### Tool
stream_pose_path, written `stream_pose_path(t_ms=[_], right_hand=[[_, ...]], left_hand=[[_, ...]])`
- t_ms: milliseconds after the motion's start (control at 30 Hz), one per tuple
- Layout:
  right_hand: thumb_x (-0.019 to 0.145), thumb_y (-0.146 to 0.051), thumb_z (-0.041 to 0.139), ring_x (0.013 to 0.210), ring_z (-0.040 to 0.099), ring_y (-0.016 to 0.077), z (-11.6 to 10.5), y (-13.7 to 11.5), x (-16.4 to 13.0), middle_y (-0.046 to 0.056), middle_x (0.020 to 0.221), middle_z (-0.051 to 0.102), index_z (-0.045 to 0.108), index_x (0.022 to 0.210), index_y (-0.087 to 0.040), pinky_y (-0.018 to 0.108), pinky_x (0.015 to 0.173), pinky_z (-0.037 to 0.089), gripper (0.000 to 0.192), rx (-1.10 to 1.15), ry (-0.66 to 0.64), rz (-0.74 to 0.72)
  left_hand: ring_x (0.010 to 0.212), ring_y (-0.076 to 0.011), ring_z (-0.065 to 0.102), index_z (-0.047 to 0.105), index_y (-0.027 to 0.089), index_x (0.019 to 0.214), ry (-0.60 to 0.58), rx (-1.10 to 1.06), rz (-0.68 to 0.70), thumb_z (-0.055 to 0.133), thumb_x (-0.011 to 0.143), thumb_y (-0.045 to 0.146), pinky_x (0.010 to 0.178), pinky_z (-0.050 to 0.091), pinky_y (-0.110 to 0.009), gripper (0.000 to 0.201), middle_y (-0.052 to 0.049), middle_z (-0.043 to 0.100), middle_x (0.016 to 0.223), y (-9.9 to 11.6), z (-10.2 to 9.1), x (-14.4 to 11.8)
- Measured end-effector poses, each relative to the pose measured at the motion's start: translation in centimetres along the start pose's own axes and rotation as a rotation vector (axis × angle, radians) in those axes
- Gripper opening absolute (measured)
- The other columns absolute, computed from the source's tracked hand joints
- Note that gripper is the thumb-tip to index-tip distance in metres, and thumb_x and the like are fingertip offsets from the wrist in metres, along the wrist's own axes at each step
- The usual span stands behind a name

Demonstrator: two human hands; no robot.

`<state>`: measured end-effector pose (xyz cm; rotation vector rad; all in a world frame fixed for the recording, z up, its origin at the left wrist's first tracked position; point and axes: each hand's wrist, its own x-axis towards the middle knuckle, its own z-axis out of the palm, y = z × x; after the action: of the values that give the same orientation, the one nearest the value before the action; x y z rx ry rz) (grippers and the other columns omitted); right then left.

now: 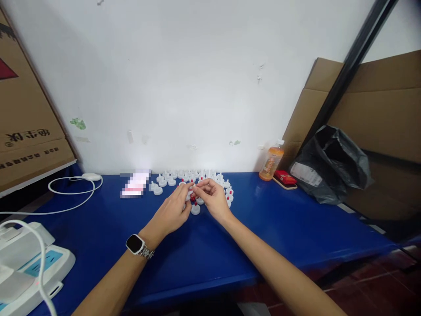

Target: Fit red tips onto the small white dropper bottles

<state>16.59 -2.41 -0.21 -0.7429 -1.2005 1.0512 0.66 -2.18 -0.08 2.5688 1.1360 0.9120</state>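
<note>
My left hand, with a watch on the wrist, is closed around a white nozzle cap over the middle of the blue table. Against it, my right hand pinches at the top of that cap; whatever lies between these fingertips is too small to make out. Below the hands several small red tips show, partly hidden by the fingers. One white cap with a red tip stands upright just in front. Behind the hands spreads a group of white nozzle caps, some bearing red tips, others plain.
A phone leans near the wall on the left. Further left lie a white cable and a power strip. On the right stand an orange drink bottle, a red packet and a grey plastic bag.
</note>
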Motion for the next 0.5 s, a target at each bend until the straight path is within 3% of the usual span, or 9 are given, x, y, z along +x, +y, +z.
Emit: stream_pose_path(t_ms=[133, 267, 400, 500], right_hand=[[0.074, -0.04, 0.077, 0.06, 0.059, 0.0129, 0.9, 0.8, -0.6, 0.0, 0.067, 0.067, 0.062, 0.071, -0.018, 0.026, 0.062, 0.048, 0.026, -0.06, 0.104, -0.055], [0.08, -0.039, 0.071, 0.06, 0.054, 0.0113, 1.8, 0.8, -0.9, -0.001, 0.065, 0.062, 0.063, 0.069, -0.017, 0.025, 0.061, 0.044, 0.026, -0.125, 0.143, -0.117], [0.075, -0.04, 0.076, 0.059, 0.053, 0.0113, 2.1, -0.1, -0.3, -0.001, 0.065, 0.061, 0.063, 0.073, -0.017, 0.024, 0.058, 0.043, 0.026, -0.029, 0.221, -0.126], [0.069, -0.041, 0.08, 0.061, 0.055, 0.0125, 1.8, -0.5, 0.3, -0.001, 0.064, 0.061, 0.059, 0.072, -0.018, 0.024, 0.058, 0.045, 0.031, 0.018, 0.305, -0.139]], left_hand=[[0.131, -0.0289, 0.049, 0.031, 0.017, 0.146, -0.003, -0.042, -0.031, 0.036, 0.091, 0.015, 0.108, 0.042, -0.051, 0.055, -0.017, 0.045, 0.144, -0.2, 0.2, 0.2], [0.127, -0.0279, 0.053, 0.037, 0.017, 0.138, 0.038, -0.112, -0.076, 0.037, 0.09, 0.017, 0.106, 0.043, -0.051, 0.048, -0.015, 0.051, 0.138, 0.3, 0.6, 0.8], [0.117, -0.0258, 0.058, 0.039, 0.018, 0.131, 0.111, -0.184, -0.163, 0.037, 0.091, 0.019, 0.102, 0.045, -0.049, 0.04, -0.014, 0.056, 0.127, 1.5, 1.0, 1.9], [0.118, -0.0244, 0.056, 0.037, 0.019, 0.13, 0.147, -0.238, -0.146, 0.036, 0.09, 0.018, 0.103, 0.044, -0.047, 0.039, -0.013, 0.055, 0.126, 2.3, 1.4, 2.8]])
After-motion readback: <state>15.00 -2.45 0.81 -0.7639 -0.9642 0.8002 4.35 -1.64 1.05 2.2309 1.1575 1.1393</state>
